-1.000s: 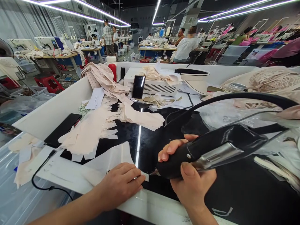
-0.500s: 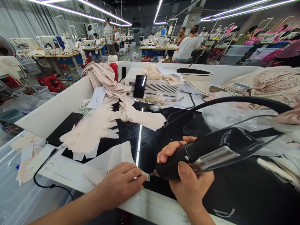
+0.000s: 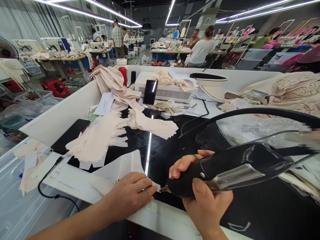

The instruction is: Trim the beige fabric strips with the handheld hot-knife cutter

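Observation:
My right hand is wrapped around a black handheld tool with a silver panel and a thick black cable. Its small metal tip points left, touching the edge of a pale fabric piece on the glossy black worktop. My left hand lies on that fabric with fingers curled, pressing it down right beside the tool tip. A heap of cut beige fabric strips lies just beyond my left hand.
A black phone with a charging cable lies at the left; another phone leans on a white box. White walls border the table. Lace fabric piles at the right. People sit and stand at sewing stations behind.
The tool and my right hand have sunk slightly toward me; the tip stays at the fabric edge. My left hand has barely shifted.

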Tool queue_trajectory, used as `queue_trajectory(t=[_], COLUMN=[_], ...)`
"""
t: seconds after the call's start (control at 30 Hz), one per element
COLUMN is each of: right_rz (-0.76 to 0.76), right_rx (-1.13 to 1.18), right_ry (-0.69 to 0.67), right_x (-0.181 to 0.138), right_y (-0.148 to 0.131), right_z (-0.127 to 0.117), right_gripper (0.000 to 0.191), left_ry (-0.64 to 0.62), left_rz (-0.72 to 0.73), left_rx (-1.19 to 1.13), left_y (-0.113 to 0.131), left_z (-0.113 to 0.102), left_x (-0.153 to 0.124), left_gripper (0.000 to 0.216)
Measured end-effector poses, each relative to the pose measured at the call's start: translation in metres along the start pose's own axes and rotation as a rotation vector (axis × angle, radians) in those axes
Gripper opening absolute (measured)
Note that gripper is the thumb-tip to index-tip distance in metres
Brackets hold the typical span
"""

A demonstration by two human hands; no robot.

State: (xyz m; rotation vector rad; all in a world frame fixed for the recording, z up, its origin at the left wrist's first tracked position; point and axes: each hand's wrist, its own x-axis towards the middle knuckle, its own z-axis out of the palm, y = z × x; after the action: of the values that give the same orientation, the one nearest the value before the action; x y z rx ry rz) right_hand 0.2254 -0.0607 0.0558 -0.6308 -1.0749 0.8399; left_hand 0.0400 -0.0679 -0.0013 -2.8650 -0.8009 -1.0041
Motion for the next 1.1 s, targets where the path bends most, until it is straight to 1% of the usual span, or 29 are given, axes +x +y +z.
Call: queue_trajectory(t=[0.1,0.2,0.37,0.53,0.63,0.8,0.93,1.1], right_rz=[-0.002,-0.003,-0.008,-0.004,0.02,-0.026,-0.039,-0.064], right_rx=[-0.008,-0.01,-0.011,-0.019,-0.031,-0.04,-0.046,-0.054], right_ry=[-0.003,0.009,0.086,0.133,0.139,0.155,0.125,0.109], right_x=[0.0,0.002,0.008,0.009,0.012,0.023,0.029,0.029], right_y=[0.0,-0.004,-0.009,-0.01,-0.014,-0.017,-0.01,-0.001], right_z=[-0.001,-0.002,0.002,-0.001,-0.002,0.009,0.02,0.022], right_gripper=[0.034,0.039,0.042,0.046,0.045,0.041,0.041,0.042], left_ry=[-0.004,-0.011,-0.024,-0.032,-0.017,0.001,0.004,0.01], left_rz=[-0.003,-0.013,-0.023,-0.043,-0.029,-0.027,-0.027,-0.042], left_rx=[0.002,0.019,0.04,0.037,0.043,0.075,0.081,0.051], left_y=[0.0,-0.001,-0.005,-0.006,-0.006,-0.004,-0.003,-0.002], left_z=[-0.002,-0.006,-0.01,-0.005,-0.001,0.002,0.004,0.005], left_x=[0.0,-0.002,-0.008,-0.011,-0.01,-0.009,-0.009,-0.008], left_gripper=[0.024,0.023,0.02,0.017,0.014,0.013,0.011,0.012])
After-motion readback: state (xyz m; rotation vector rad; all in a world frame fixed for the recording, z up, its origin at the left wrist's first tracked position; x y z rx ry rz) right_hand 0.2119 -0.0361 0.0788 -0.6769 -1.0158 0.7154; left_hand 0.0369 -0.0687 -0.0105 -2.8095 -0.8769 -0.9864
